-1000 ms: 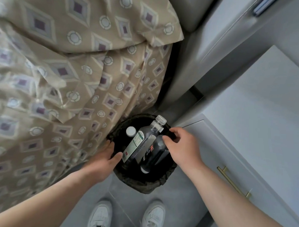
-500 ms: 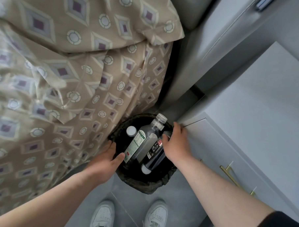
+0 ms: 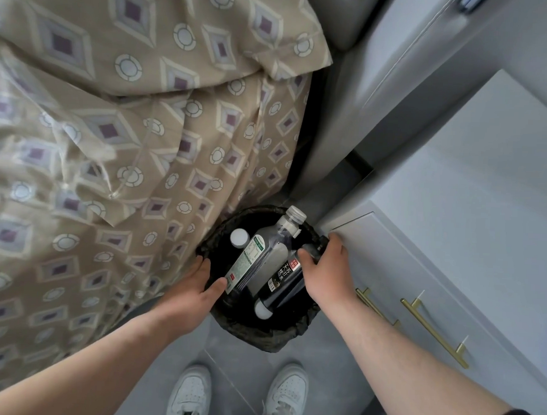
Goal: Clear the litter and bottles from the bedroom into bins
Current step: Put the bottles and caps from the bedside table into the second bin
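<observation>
a beige bed cover (image 3: pixel 128 122) patterned with purple diamonds and pale rings fills the left of the view and hangs down the side of the bed. on the right stands a pale grey cabinet (image 3: pixel 453 215) with brass bar handles (image 3: pixel 434 333) on its front. a strip of grey tiled floor (image 3: pixel 328 366) runs between them.

two bare forearms reach in from the lower corners. they converge on a round bin lined with a crinkled black plastic bag (image 3: pixel 260 337). the bin stands on the floor, tight between the hanging cover and the cabinet's corner. a dark sleeve edge shows on the right arm at the bottom corner.

the left hand (image 3: pixel 193 287) sits on the bin's left rim, knuckles up. its fingers fold over the outer edge of the bag, and the thumb stretches inside with its tip touching the low end of a bottle label. the right hand (image 3: pixel 330 272) clasps the opposite rim. its fingers curl over the side by the cabinet, and the thumb hooks inside against a dark bottle, with a bunched bit of bag pinched between thumb and fingers.

a clear plastic bottle with a green and white label (image 3: pixel 263 257) leans in the bin, its ribbed cap over the far rim. just beside it lies a dark bottle with a black label and red square (image 3: pixel 283 283), its white cap toward the person. two white lace-up shoes (image 3: pixel 192 392) stand below the bin. a small white round cap (image 3: pixel 239 238) shows at the bin's left; what is under it is lost in the dark.
</observation>
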Available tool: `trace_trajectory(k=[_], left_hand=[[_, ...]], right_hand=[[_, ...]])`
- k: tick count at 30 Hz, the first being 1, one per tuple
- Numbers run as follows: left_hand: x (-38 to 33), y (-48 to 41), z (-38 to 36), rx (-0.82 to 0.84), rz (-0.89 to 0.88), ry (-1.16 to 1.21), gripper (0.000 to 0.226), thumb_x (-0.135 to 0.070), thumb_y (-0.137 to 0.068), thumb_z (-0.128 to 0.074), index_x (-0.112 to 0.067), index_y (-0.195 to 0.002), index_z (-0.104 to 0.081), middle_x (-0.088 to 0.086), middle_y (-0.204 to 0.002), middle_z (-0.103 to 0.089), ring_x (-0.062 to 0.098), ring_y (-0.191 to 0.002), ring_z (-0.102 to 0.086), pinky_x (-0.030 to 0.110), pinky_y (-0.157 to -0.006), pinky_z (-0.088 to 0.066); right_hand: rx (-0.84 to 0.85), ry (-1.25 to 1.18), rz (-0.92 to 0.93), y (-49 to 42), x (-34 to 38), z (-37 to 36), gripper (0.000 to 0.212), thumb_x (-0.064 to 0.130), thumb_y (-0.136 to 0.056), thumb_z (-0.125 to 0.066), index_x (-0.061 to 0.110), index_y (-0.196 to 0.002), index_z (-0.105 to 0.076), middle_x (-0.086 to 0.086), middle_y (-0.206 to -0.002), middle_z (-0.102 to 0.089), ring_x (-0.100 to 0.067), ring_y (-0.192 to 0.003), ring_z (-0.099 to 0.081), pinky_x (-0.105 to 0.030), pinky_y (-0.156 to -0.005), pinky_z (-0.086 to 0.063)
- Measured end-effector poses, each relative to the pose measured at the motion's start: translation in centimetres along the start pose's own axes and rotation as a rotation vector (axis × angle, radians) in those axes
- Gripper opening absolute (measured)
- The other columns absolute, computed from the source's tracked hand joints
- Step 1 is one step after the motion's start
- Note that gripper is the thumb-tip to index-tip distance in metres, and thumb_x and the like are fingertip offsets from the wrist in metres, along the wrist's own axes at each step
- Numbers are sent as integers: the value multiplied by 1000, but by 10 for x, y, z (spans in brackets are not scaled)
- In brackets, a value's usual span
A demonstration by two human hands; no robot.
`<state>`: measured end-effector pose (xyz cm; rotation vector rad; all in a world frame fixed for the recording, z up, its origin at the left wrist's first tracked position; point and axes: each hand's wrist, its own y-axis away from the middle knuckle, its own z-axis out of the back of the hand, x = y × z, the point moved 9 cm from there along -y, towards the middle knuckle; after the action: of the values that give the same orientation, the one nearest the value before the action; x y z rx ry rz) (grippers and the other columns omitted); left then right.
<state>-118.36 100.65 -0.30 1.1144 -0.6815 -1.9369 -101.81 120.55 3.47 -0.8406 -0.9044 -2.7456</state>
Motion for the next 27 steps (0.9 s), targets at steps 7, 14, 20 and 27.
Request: trace_trajectory(k=[7, 14, 20, 27], left_hand=[[-22, 6, 29, -151, -77, 36, 55, -40, -97, -43, -22, -147, -30, -4, -150, -33, 18, -140, -31, 32, -112, -26], [-19, -7, 31, -168, -57, 163, 55, -56, -87, -38, -35, -137, -41, -10, -139, -51, 16, -130, -46, 43, -109, -37], [-15, -24, 20, -207, 34, 142, 45, -26, -102, -35, -13, -145, -36, 8, -149, -40, 26, -137, -36, 33, -107, -29], [-4, -47, 29, -255, 40, 96, 12, -6, -89, -43, -11, -89, -55, 18, -95, -64, 36, -91, -58, 36, -77, -43]], right_hand=[[-117, 30, -3, 22, -20, 26, 56, 40, -93, -52, 16, -140, -33, -4, -142, -42, -25, -127, -47, -34, -98, -41], [-185, -227, -241, 34, -69, 29, 47, 38, -94, -50, 17, -135, -43, -2, -133, -54, -21, -118, -52, -34, -94, -43], [-72, -273, -284, 28, -93, 0, 25, 31, -92, -52, 18, -110, -61, 2, -104, -65, -21, -98, -60, -30, -76, -45], [-41, -122, -261, 8, -98, -16, 14, 16, -85, -57, 7, -87, -68, -12, -84, -69, -31, -80, -63, -34, -68, -48]])
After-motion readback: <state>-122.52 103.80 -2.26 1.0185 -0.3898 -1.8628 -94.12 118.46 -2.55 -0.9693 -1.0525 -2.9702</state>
